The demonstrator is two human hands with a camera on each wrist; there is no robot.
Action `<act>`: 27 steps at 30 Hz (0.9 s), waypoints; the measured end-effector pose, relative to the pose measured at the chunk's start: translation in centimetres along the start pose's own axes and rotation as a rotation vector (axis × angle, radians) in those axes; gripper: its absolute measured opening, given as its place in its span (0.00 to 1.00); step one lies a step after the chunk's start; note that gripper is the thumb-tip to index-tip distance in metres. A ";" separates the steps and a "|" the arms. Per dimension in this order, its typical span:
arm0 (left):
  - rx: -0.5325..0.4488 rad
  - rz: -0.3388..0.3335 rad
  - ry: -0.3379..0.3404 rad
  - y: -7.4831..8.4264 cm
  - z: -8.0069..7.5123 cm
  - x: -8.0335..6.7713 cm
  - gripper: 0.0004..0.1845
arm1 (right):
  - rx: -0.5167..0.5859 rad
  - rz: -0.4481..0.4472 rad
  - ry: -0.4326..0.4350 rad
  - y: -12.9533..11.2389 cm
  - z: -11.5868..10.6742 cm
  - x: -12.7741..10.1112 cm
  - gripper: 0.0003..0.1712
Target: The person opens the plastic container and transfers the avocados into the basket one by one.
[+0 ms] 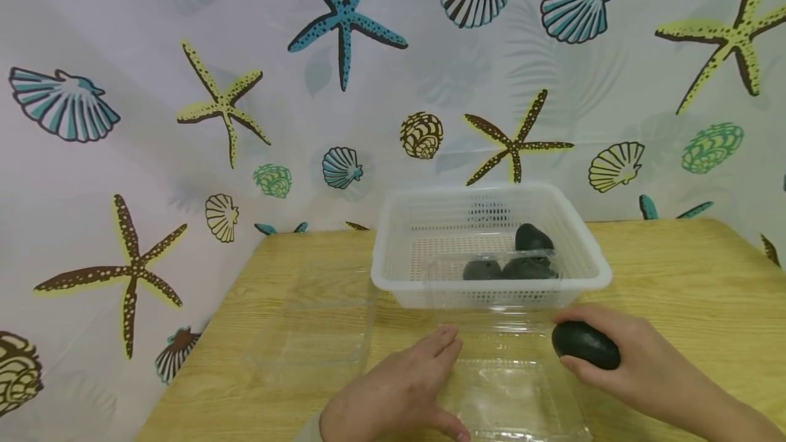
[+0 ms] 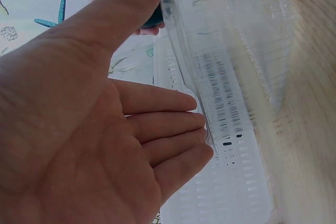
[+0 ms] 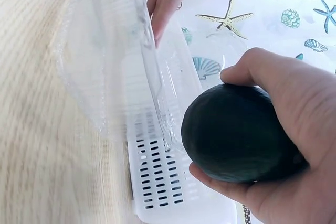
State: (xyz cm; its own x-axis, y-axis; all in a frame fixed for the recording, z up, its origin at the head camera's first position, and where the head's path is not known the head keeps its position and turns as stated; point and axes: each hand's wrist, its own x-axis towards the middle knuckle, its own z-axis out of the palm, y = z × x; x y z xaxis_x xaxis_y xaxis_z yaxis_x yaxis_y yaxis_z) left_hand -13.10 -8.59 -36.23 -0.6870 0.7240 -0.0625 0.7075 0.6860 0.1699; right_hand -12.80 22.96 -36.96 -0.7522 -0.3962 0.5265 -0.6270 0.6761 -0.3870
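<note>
My right hand (image 1: 638, 367) grips a dark green avocado (image 1: 586, 345) just above the right edge of a clear plastic clamshell tray (image 1: 516, 394) lying open on the wooden table. In the right wrist view the avocado (image 3: 236, 135) fills my palm, thumb and fingers curled round it. The left hand (image 1: 408, 387) lies flat with straight fingers against the tray's left edge; its palm (image 2: 105, 145) is bare. Behind the tray stands a white slotted basket (image 1: 393, 282) with three dark avocados (image 1: 533, 237) inside.
The clamshell's other clear half (image 1: 313, 326) lies to the left on the table (image 1: 675, 278). A seashell-and-starfish curtain (image 1: 245, 87) hangs behind and to the left. The table's left edge runs diagonally near the curtain.
</note>
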 end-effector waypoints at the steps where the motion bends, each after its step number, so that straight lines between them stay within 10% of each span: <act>1: 0.007 0.001 0.007 0.0 0.0 0.0 0.57 | -0.005 0.012 -0.001 0.1 -0.2 0.0 0.30; 16: 0.080 0.051 0.090 0.1 0.1 -0.2 0.57 | -0.083 0.096 0.050 1.6 -1.7 1.0 0.28; 27: 0.010 0.001 0.012 0.3 0.0 0.0 0.57 | -0.094 0.149 0.073 1.8 -2.1 1.8 0.25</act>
State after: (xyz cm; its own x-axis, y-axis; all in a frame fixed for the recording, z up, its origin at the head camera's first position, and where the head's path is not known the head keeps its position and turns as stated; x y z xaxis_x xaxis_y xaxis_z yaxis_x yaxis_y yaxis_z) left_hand -12.90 -8.37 -36.16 -0.6879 0.7240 -0.0508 0.7099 0.6858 0.1605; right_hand -14.83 24.79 -35.08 -0.8166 -0.2431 0.5235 -0.4852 0.7803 -0.3945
